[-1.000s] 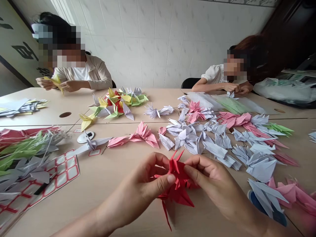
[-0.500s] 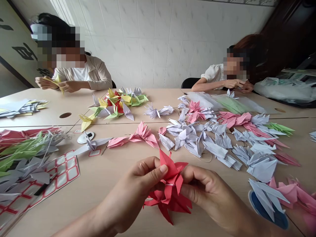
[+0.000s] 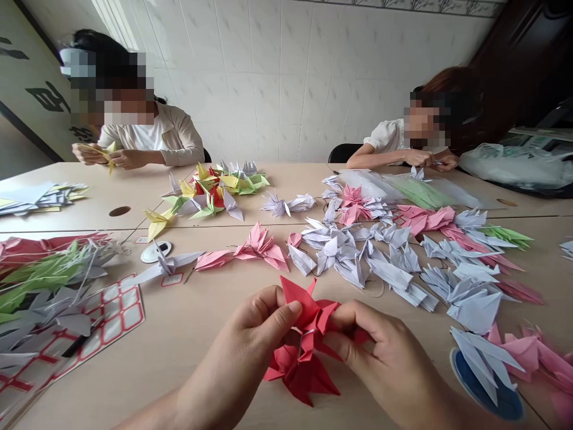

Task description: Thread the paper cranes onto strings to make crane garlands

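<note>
Between my two hands, above the near part of the table, is a cluster of red folded-paper cranes (image 3: pixel 313 382) bunched together, with a pale bit of tie showing at its middle. My left hand (image 3: pixel 255 334) pinches an upper red wing between thumb and fingers. On the other side my right hand (image 3: pixel 376 340) has its thumb and forefinger closed on the right edge of the same red paper. Its other fingertips are hidden behind the paper. Beyond my hands lie pink folded cranes (image 3: pixel 259 248) and a heap of white folded cranes (image 3: pixel 333 248).
Two people sit across the table (image 3: pixel 179 334), one handling yellow paper (image 3: pixel 105 152). A mixed-colour crane pile (image 3: pixel 215 188) lies at the far middle. Red-framed label sheets (image 3: pixel 119 310) and paper bundles are at left. Plastic bags (image 3: pixel 514 164) and a blue round disc (image 3: pixel 487 388) are at right.
The red cluster has turned slightly, its lower wings shifting and its top tip moving left. My right fingers have moved a little further around its right edge. Both hands keep their hold.
</note>
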### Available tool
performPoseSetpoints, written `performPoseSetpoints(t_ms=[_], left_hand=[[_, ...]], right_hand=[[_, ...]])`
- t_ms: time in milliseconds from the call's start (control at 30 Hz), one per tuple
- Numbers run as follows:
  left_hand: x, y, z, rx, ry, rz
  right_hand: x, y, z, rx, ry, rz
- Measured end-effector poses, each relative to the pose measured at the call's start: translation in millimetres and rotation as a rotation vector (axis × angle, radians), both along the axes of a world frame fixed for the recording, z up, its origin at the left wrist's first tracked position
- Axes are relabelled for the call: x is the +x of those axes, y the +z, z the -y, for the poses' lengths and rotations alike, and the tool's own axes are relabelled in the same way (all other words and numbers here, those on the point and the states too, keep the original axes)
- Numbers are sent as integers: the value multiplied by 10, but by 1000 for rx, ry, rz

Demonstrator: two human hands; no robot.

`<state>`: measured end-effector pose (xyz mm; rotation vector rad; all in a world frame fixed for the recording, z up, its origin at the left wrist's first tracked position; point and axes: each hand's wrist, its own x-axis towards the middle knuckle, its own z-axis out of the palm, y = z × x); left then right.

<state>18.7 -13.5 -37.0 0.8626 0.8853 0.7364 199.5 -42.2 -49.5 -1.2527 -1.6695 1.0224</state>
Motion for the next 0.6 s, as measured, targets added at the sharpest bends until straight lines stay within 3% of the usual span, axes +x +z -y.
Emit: performPoseSetpoints(t_ms=[100,167,233,367,600], left_hand=[[15,21,-15,-49,20,46],[23,30,-22,-83,34,78],[26,32,-22,-103,38,89],[15,23,-13,-91,35,65],[15,7,-17,-39,70,56]], right_hand=[[23,-94,2,418,-92,170],[51,-152,0,707,-63,310],[74,-184,-2,865,-30,446],[88,-160,-3,910,-35,584],[85,-102,4,843,-48,603]])
